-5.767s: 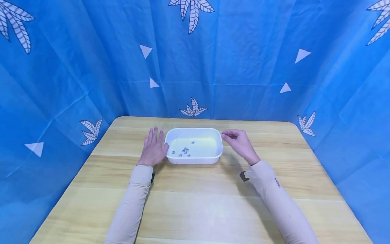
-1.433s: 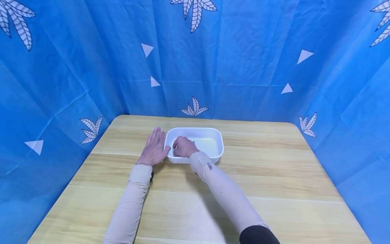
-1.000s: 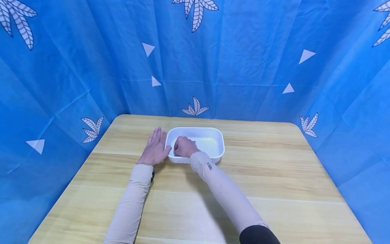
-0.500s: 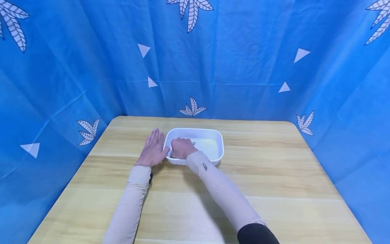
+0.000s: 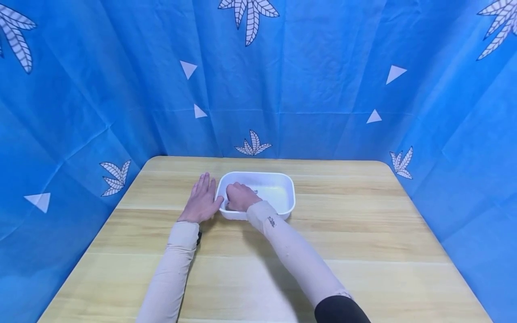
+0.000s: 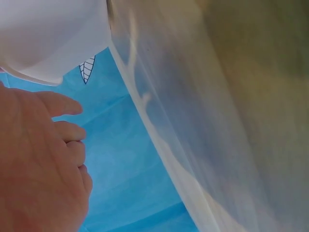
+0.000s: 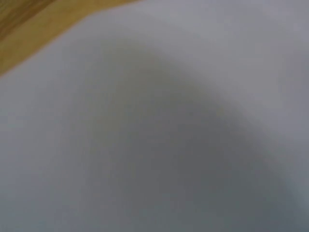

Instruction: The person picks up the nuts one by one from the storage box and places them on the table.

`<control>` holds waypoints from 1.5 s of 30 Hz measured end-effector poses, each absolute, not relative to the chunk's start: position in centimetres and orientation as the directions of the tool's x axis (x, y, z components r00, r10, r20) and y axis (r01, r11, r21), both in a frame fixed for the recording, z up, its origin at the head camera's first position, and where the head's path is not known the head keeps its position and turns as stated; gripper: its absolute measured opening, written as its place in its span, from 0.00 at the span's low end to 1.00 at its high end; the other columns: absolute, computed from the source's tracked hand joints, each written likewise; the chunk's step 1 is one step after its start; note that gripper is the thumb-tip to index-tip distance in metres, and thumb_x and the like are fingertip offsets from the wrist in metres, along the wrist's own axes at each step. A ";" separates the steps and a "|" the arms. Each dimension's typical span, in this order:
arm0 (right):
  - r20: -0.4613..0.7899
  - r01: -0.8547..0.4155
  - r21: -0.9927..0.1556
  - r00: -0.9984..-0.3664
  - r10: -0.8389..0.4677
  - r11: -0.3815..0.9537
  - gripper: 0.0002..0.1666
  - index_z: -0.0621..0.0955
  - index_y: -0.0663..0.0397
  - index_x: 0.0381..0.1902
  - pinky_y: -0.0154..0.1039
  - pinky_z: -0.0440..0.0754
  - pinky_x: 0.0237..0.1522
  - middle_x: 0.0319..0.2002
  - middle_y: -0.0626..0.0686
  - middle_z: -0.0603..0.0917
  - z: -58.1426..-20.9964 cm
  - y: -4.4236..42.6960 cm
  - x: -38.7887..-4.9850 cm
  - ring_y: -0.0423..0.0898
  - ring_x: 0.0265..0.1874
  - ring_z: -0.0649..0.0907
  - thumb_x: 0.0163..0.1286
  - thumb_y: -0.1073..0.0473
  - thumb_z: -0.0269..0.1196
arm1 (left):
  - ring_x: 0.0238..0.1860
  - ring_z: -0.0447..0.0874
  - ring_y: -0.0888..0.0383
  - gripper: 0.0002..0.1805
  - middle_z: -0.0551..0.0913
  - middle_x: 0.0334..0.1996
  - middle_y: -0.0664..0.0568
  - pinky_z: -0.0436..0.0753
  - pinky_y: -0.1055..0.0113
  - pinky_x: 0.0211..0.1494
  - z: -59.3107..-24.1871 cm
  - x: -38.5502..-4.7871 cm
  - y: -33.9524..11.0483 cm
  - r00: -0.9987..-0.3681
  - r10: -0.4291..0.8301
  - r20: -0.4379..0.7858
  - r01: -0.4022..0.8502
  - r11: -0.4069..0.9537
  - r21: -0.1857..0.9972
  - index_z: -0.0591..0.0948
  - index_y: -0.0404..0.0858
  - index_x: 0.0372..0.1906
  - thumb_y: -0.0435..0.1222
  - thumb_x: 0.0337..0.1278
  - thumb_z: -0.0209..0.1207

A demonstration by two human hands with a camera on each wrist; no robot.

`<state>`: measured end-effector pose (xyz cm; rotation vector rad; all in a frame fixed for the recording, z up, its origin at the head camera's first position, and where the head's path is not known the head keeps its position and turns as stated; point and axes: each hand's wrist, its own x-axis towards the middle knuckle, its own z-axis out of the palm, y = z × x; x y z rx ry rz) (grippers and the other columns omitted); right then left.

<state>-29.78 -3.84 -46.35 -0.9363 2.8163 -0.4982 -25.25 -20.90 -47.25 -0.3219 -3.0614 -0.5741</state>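
The white plastic tray (image 5: 278, 193) sits toward the far side of the table. My left hand (image 5: 200, 202) lies beside its left end, fingers straight and thumb at the rim. In the left wrist view, the left hand (image 6: 38, 154) is below the tray's outer wall (image 6: 53, 34). My right hand (image 5: 240, 197) reaches down into the tray's left part with fingers bent. Its fingertips and anything between them are hidden. Just past that hand, a small shiny metal ball (image 5: 256, 191) shows; other balls are out of sight. The right wrist view holds only the blurred white tray (image 7: 169, 121).
The wooden table (image 5: 343, 251) surrounds the tray. Blue curtains (image 5: 315, 89) with leaf and triangle prints hang behind it and along both sides. My right forearm (image 5: 299, 255) crosses over the tray's near rim.
Since the oldest frame, my right hand has moved left from the tray's right end into the tray, covering most of the balls. Lately it shifted slightly. The left hand stays at the rim.
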 end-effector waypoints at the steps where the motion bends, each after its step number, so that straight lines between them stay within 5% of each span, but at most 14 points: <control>1: -0.028 -0.560 -0.356 -0.794 -0.607 0.748 0.02 0.85 0.53 0.32 0.34 0.82 0.31 0.25 0.48 0.85 -46.4 -3.8 -29.8 0.44 0.25 0.82 0.62 0.62 0.69 | 0.85 0.29 0.36 0.42 0.35 0.84 0.31 0.39 0.40 0.87 -47.3 -25.2 -20.9 -0.978 0.200 0.051 0.205 0.911 0.359 0.50 0.24 0.80 0.49 0.77 0.43; 12: -0.096 -0.530 -0.479 -0.761 -0.642 0.700 0.13 0.90 0.56 0.45 0.36 0.87 0.53 0.42 0.54 0.92 -46.3 -3.0 -30.2 0.47 0.44 0.89 0.62 0.68 0.69 | 0.85 0.30 0.35 0.42 0.35 0.83 0.30 0.39 0.40 0.87 -47.5 -25.0 -20.7 -0.979 0.201 0.042 0.201 0.903 0.379 0.51 0.22 0.80 0.49 0.76 0.42; 28: -0.078 -0.369 -0.704 -0.810 -0.581 0.608 0.08 0.91 0.61 0.38 0.31 0.85 0.42 0.31 0.52 0.92 -45.9 -2.4 -30.3 0.42 0.32 0.86 0.59 0.69 0.72 | 0.85 0.31 0.34 0.42 0.36 0.83 0.28 0.40 0.40 0.86 -47.5 -24.9 -20.8 -0.978 0.200 0.058 0.207 0.909 0.361 0.51 0.21 0.79 0.49 0.76 0.42; 45: -0.084 -0.266 -0.794 -0.843 -0.531 0.547 0.11 0.90 0.64 0.40 0.29 0.84 0.37 0.35 0.56 0.91 -44.9 -0.3 -30.2 0.42 0.31 0.84 0.58 0.69 0.75 | 0.85 0.31 0.35 0.42 0.36 0.83 0.29 0.40 0.40 0.87 -47.4 -25.1 -20.9 -0.976 0.206 0.073 0.218 0.912 0.346 0.51 0.24 0.80 0.49 0.76 0.44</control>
